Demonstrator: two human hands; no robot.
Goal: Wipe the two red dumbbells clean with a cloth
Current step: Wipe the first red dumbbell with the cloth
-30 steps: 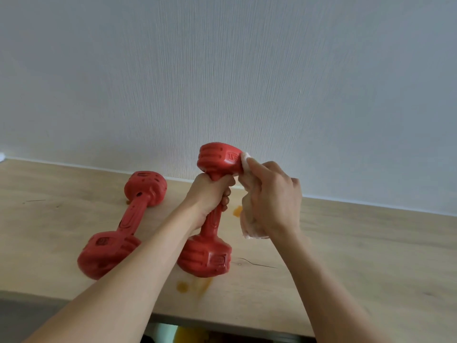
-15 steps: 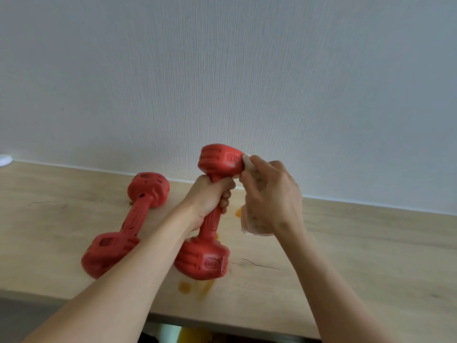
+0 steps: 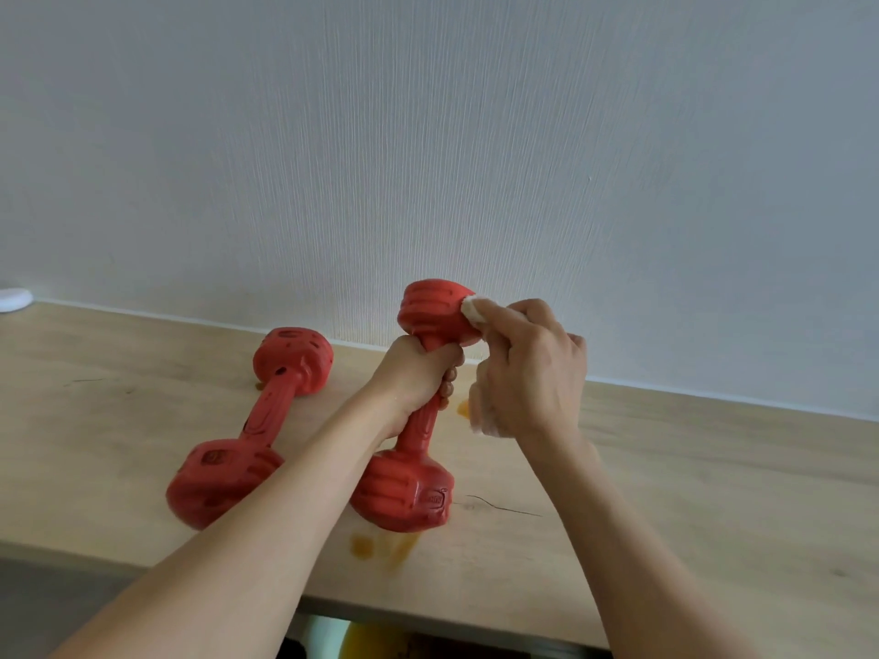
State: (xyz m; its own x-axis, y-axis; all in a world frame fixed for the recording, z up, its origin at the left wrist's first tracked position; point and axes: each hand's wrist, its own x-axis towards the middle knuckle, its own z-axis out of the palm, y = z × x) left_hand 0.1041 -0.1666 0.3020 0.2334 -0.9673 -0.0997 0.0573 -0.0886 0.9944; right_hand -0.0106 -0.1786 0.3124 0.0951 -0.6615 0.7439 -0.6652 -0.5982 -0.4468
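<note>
The red moulded plastic dumbbell held upright (image 3: 418,411) stands with its lower head on the pale wooden tabletop (image 3: 713,492). The left hand (image 3: 418,373) clenches its handle just under the upper head. The right hand (image 3: 528,368) grips a crumpled white cloth (image 3: 471,307) and presses it against that upper head. The second red dumbbell (image 3: 257,420) lies flat just to the left, untouched and dark-speckled. Orange stains (image 3: 380,544) mark the tabletop. Judged progress: first dumbbell partly wiped; second remains.
</note>
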